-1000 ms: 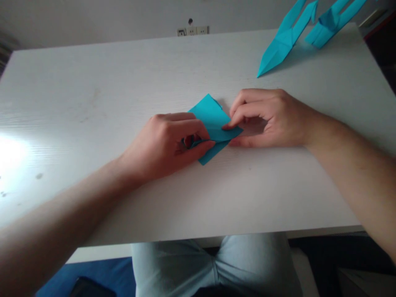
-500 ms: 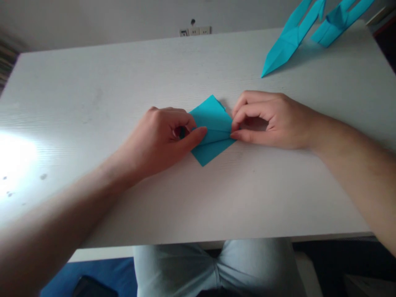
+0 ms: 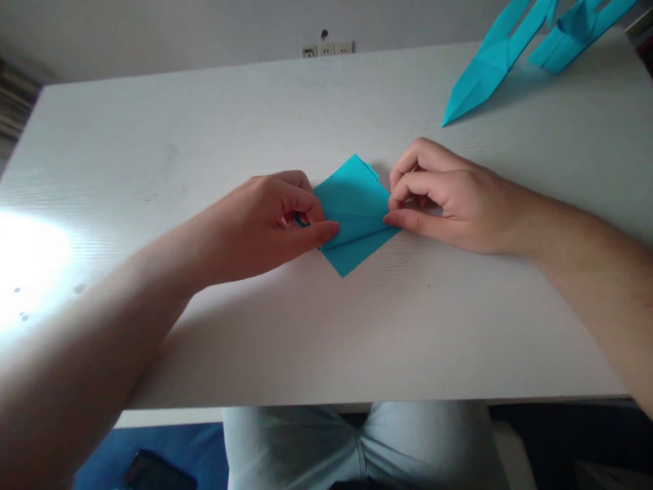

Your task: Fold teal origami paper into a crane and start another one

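A folded blue paper (image 3: 357, 197) lies on the white table (image 3: 306, 340), turned like a diamond, with a crease running across its lower part. My left hand (image 3: 280, 218) pinches its left corner, thumb on top and fingers curled at the edge. At the right corner, my right hand (image 3: 443, 197) grips the paper between thumb and fingertips. The paper's left corner is partly hidden under my left fingers.
Two folded blue paper pieces stand at the back right, one long and pointed (image 3: 479, 71), the other (image 3: 576, 37) beside it. Wall sockets (image 3: 334, 49) are behind the table. A dark object (image 3: 158, 471) lies below, at lower left.
The view has shifted slightly, so most things appear a little further right. My left thumb has moved slightly down relative to the paper's crease; both hands keep their hold.
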The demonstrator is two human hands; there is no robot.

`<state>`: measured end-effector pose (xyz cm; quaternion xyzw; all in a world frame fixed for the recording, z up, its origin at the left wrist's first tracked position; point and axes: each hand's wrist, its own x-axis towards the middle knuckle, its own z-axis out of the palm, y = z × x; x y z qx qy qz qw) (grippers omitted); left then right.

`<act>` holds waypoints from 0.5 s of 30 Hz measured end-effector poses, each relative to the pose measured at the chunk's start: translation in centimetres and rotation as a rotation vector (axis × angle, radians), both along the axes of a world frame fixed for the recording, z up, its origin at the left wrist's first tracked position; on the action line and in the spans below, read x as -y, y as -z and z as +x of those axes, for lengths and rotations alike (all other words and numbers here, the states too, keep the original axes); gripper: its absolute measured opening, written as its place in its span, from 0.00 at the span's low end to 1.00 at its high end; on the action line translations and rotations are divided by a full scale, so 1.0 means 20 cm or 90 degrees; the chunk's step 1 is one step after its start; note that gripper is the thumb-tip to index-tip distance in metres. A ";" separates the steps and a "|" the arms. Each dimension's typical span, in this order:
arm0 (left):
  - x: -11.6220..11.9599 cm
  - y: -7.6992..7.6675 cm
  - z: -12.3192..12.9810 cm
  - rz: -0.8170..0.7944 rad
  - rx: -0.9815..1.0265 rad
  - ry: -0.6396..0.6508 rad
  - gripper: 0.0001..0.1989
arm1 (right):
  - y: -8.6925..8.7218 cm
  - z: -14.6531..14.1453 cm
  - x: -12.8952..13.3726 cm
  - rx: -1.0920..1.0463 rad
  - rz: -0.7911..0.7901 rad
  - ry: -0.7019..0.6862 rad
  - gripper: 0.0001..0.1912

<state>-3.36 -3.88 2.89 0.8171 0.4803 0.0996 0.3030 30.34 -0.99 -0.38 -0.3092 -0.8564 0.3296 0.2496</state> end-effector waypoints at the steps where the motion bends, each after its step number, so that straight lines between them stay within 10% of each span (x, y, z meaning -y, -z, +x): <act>1: 0.00 0.01 0.01 0.007 0.000 -0.002 0.17 | 0.00 0.00 0.00 0.005 0.002 0.005 0.13; 15: 0.06 0.03 0.10 0.082 -0.032 -0.074 0.12 | -0.03 0.00 0.00 0.007 -0.053 0.042 0.17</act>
